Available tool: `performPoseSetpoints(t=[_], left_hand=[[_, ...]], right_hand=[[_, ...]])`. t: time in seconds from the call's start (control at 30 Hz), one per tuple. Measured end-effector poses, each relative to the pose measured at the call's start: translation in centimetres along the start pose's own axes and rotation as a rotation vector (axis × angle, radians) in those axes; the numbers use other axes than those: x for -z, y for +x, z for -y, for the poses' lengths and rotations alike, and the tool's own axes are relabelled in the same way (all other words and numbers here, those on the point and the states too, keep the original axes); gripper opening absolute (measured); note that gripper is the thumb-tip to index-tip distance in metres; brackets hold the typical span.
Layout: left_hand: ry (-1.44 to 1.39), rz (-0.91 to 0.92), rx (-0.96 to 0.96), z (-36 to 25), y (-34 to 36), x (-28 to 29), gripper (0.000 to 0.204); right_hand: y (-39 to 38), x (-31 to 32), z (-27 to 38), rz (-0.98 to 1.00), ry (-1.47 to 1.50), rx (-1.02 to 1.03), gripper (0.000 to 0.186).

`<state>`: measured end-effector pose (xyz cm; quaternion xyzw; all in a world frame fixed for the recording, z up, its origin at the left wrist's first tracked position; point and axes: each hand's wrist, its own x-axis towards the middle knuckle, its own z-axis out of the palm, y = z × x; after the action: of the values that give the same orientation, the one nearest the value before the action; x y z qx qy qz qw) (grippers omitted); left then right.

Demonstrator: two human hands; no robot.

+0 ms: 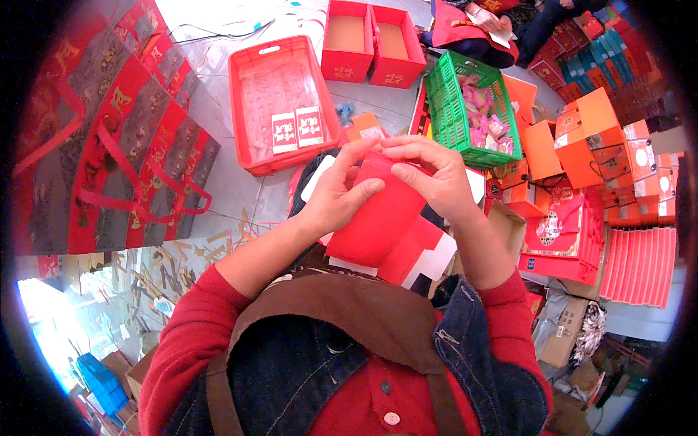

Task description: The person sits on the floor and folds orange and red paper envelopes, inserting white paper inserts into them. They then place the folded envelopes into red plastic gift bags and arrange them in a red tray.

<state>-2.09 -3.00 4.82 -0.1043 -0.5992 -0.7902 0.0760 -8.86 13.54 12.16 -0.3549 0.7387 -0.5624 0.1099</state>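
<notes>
Between my two hands, over my lap, is a red cardboard box (378,218) with its near end toward me. My left hand (342,185) grips its left side, thumb lying on the red face. My right hand (432,174) holds the far right corner, with its fingers bent together at the far edge. Below the box, another red piece of card with white flaps (429,251) rests on my lap. What the fingertips pinch at the far edge is too small to make out.
Ahead stands a red plastic crate (240,138) holding two small printed packs (297,129). A green basket (445,109) of pink packets is right of it, beside open red boxes (347,69). Orange boxes (589,138) pile up at right; large patterned bags (109,145) stand left. Another person sits beyond.
</notes>
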Motion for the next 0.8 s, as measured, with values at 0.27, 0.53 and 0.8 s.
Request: performPoseSetpoints(t=[0.27,0.53,0.8], left_hand=[[0.01,-0.01,0.084,-1.1,0.2,0.6,0.033],[0.017,-0.071,0.131,-0.3,-0.3,0.8,0.031],[0.252,-0.112,0.028,0.2,0.5,0.7,0.018]], right_hand=[[-3.1,-1.1,-3.4,-0.549,0.214,0.036,0.005],[-3.9,-2.9,-3.6,-0.516,0.006,0.13,0.006],[-4.2,-2.2,-3.9,-0.394,0.083,0.016,0.005]])
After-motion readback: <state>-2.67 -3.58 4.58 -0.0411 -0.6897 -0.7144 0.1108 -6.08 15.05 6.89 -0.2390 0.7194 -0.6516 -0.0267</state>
